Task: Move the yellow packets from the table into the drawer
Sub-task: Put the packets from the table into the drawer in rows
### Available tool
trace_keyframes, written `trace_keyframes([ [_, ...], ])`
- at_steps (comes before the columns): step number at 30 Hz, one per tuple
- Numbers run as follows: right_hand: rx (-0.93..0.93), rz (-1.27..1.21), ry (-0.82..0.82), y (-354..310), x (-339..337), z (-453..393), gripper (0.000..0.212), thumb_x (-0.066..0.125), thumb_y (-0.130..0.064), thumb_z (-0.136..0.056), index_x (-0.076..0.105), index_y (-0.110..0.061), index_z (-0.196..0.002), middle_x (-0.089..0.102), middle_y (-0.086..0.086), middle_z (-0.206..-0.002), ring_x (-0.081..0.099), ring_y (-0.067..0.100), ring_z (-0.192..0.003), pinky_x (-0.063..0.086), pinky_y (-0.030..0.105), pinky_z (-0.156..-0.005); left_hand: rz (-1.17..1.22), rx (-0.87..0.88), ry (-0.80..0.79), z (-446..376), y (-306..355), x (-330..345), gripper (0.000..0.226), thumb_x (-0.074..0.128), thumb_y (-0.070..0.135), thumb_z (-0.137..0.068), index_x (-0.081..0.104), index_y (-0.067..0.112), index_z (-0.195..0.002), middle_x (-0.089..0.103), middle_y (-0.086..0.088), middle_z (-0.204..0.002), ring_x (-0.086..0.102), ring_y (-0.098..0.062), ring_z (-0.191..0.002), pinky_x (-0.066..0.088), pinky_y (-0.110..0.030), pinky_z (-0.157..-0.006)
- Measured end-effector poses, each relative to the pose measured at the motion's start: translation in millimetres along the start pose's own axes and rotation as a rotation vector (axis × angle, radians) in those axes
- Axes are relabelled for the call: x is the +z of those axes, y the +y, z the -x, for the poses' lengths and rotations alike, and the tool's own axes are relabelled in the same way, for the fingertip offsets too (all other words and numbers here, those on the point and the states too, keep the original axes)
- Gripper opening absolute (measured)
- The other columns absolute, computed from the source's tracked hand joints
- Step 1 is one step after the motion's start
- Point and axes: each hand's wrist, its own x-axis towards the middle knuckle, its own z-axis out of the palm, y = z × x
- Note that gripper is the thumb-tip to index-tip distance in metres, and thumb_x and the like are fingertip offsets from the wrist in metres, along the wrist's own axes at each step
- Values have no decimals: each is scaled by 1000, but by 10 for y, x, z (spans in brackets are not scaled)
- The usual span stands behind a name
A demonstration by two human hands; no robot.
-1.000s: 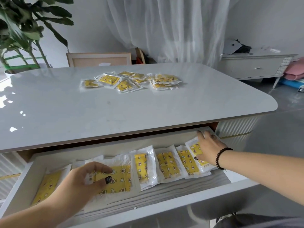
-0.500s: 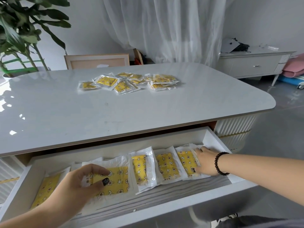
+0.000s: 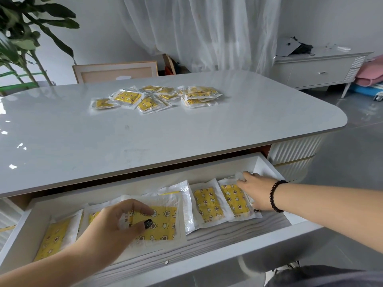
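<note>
A pile of yellow packets (image 3: 157, 98) waits on the far table (image 3: 186, 133); others line the drawer (image 3: 207, 264). Left hand (image 3: 116, 226) pinches a near packet (image 3: 159, 222); right hand (image 3: 257, 191) rests flat, fingers relaxed, on the right ones. They look light, floppy and slippery; best pinched by the sealed edge.

1. The left hand (image 3: 116, 222) reaches forward from the lower left on a bare forearm, back of the hand up, fingers (image 3: 143, 209) curled downward, thumb with a dark-painted nail.
2. The right hand (image 3: 256, 192) reaches in from the right, fingers spread and bent downward; a dark beaded bracelet (image 3: 276, 196) circles the wrist.
</note>
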Motion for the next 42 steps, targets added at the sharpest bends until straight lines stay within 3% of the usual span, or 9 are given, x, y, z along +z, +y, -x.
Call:
trace_keyframes([
  [6,-70,85,-25,36,-113,4,54,69,-28,-82,42,-16,-127,40,9,-125,49,25,-108,49,35,-74,15,30,-65,-109,179,82,19,68,15,-85,68,33,-89,69,9,-94,45,-4,-34,32,-11,-37],
  [10,-8,-253,42,78,-305,112,72,65,-56,-78,39,-24,-137,44,-2,-131,46,15,-117,47,30,-90,-47,30,-138,-261,257,239,24,70,18,-84,64,41,-92,62,14,-99,62,-1,-69,44,-11,-54],
  [13,-69,-650,254,-23,-491,213,56,61,-45,-86,41,-27,-135,46,-10,-134,46,5,-117,42,22,-98,-26,58,-178,-415,319,459,32,71,13,-81,60,41,-92,62,7,-100,64,-21,-83,54,-29,-70],
  [15,-135,-793,297,-150,-633,264,57,63,-38,-85,39,-29,-136,44,-13,-132,46,4,-117,43,23,-100,-56,127,-213,-513,399,582,32,67,12,-83,56,39,-95,61,8,-100,61,-15,-80,51,-23,-70],
  [21,-152,-843,164,-248,-632,140,56,72,-29,-81,49,-23,-132,58,-8,-123,54,5,-104,45,16,-89,49,221,-213,-732,520,744,32,68,11,-82,49,35,-90,66,-1,-82,48,-7,-57,41,-23,-53],
  [30,5,-1266,-80,59,-265,-40,29,79,-17,-75,66,-14,-101,73,4,-102,69,23,-98,53,43,-93,313,173,-84,-911,414,942,36,80,16,-74,51,34,-87,65,12,-104,66,-12,-91,53,-22,-68],
  [36,428,-1196,-110,384,10,-180,25,81,-24,-71,61,-10,-76,66,5,-83,62,22,-83,50,27,-72,-158,382,-245,-923,293,938,37,70,24,-83,52,43,-110,52,28,-120,48,7,-113,40,-11,-97],
  [40,550,-1277,-103,351,105,-308,51,86,-29,-59,65,-6,-100,67,7,-106,62,21,-100,50,36,-94,-301,424,-304,-937,233,980,38,64,21,-86,53,39,-117,41,27,-127,35,10,-118,19,8,-86],
  [42,558,-1262,-81,285,97,-349,58,86,-30,-60,64,-3,-107,67,6,-106,63,20,-98,53,33,-86,-348,420,-326,-944,183,1006,40,64,26,-85,51,38,-121,38,24,-132,31,5,-127,18,4,-91],
])
